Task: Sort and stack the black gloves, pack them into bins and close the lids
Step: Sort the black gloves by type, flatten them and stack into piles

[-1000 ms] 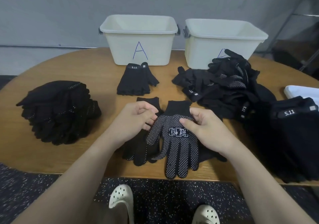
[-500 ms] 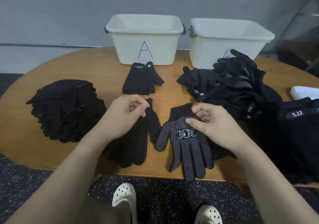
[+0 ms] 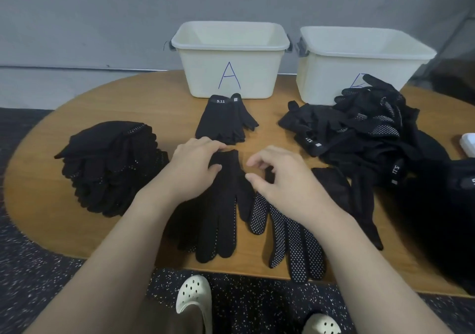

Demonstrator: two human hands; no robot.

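While the left hand [image 3: 191, 170] is lying on the cuff of a plain black glove [image 3: 218, 213], fingers [image 3: 214, 146] curled over the cuff edge and gripping it, the stacked pile of gloves [image 3: 110, 166] is sitting well left of those fingers on the desk [image 3: 159, 102]. Just beyond the fingers a 5.11 glove stack [image 3: 223, 123] is lying in front of bin A [image 3: 231, 58]. The right hand [image 3: 285, 179] is hovering over a dotted glove [image 3: 290, 233], fingers [image 3: 253, 162] loosely curled, holding nothing. Right of them an unsorted glove heap [image 3: 365, 128] is leaning against the second bin [image 3: 359, 58].
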